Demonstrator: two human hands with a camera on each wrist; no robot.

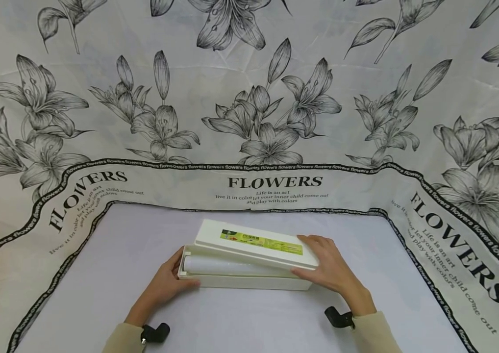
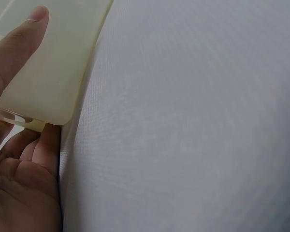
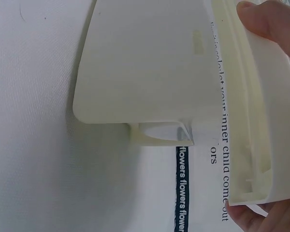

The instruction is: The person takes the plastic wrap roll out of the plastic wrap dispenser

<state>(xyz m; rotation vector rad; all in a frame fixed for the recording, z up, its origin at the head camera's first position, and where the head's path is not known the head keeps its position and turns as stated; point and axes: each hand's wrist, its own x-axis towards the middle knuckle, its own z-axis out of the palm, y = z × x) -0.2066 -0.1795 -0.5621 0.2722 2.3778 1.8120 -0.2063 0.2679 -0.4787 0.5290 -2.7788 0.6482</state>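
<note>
A long pale plastic box [image 1: 254, 282] rests on the white cloth, with a roll of what looks like clear plastic film [image 1: 227, 265] lying inside. Around its left end my left hand [image 1: 172, 282] holds the box, thumb on the front wall [image 2: 63, 72] and fingers behind the end. My right hand [image 1: 331, 262] grips the right end of the lid [image 1: 254, 242], which carries a yellow-green label. The lid sits tilted over the box, its left end raised and shifted back. In the right wrist view, the lid [image 3: 278, 106] stands apart from the box wall [image 3: 145, 63].
A white cloth [image 1: 249, 323] covers the work surface. Behind and at both sides rises a fabric [image 1: 271, 189] printed with flowers and lettering. Each wrist wears a black strapped device, one left [image 1: 156, 333], one right [image 1: 338, 317].
</note>
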